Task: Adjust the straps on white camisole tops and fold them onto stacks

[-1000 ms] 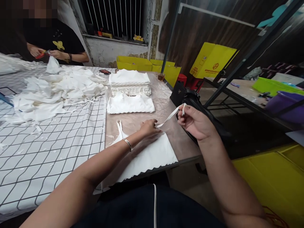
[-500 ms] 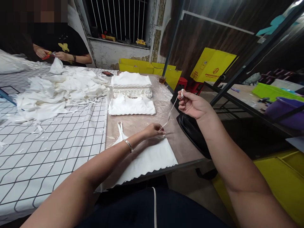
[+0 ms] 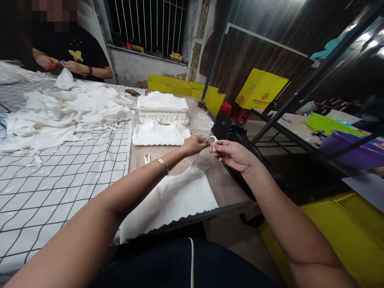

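Note:
A white strappy top [image 3: 177, 196] with a scalloped hem lies flat at the table edge in front of me. One of its thin straps [image 3: 214, 139] is raised off the table on the right side and loops between my two hands. My left hand [image 3: 194, 145], with a silver bangle at the wrist, pinches the strap. My right hand [image 3: 232, 154] is closed on the strap's looped end, close beside my left fingertips. Another small strap loop [image 3: 147, 159] shows behind my left forearm. Beyond my left hand lies a folded white top [image 3: 160, 134].
A stack of white tops [image 3: 163, 104] stands farther back. White garments [image 3: 81, 108] are heaped on the checked cloth [image 3: 99, 176], where a person [image 3: 72, 66] holds red-handled scissors. A black bag [image 3: 231, 130] and a metal post [image 3: 214, 52] are at right, with yellow boxes [image 3: 169, 85] behind.
My right hand has moved down and left, and my left hand up and away from the top. They now almost meet, and the strap, stretched earlier, is looped between them.

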`<act>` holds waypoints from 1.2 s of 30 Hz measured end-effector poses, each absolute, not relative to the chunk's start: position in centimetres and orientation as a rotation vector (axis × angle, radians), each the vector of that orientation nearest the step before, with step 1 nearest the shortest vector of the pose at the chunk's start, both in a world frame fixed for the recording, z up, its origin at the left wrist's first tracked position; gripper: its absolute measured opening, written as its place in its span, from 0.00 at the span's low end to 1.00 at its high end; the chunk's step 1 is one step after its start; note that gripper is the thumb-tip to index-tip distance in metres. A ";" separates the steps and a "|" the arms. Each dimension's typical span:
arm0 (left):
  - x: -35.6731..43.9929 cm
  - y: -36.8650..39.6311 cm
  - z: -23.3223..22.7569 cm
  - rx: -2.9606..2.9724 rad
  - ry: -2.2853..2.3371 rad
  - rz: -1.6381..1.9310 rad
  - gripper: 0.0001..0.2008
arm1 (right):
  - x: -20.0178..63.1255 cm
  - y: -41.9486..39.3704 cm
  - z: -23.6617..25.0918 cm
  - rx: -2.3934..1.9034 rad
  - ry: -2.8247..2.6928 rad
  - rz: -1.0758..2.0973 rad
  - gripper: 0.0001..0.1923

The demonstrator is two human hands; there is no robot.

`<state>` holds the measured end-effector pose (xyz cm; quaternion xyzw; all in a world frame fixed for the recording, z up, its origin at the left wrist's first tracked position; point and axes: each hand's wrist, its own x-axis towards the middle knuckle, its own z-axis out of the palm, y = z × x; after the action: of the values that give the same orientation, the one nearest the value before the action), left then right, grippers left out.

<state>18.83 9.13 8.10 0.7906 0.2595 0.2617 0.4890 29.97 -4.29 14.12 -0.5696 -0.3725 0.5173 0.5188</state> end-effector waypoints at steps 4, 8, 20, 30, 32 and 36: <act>18.2 11.8 9.6 2.118 0.769 0.571 0.13 | 29.9 -3.4 12.9 -1.447 -0.885 1.294 0.14; 14.9 11.9 9.1 2.303 0.918 0.235 0.23 | 29.7 -2.5 11.5 -1.472 -0.786 1.327 0.12; 8.8 1.0 1.5 2.415 1.134 0.160 0.11 | 27.6 -2.1 5.4 -1.399 -0.794 1.233 0.17; 8.0 1.2 1.6 2.210 1.081 0.217 0.09 | 24.7 -3.5 2.5 -1.417 -0.901 1.259 0.19; 8.0 1.1 1.4 2.143 1.087 0.253 0.10 | 24.2 -3.5 2.1 -1.407 -0.963 1.224 0.20; 8.0 1.2 1.1 2.088 1.110 0.317 0.08 | 23.7 -3.6 1.7 -1.428 -1.073 1.140 0.19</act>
<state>8.01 1.21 1.13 0.8135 0.4323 0.1233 0.3688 23.70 -3.57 1.66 -0.5876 -0.4415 0.4693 0.4894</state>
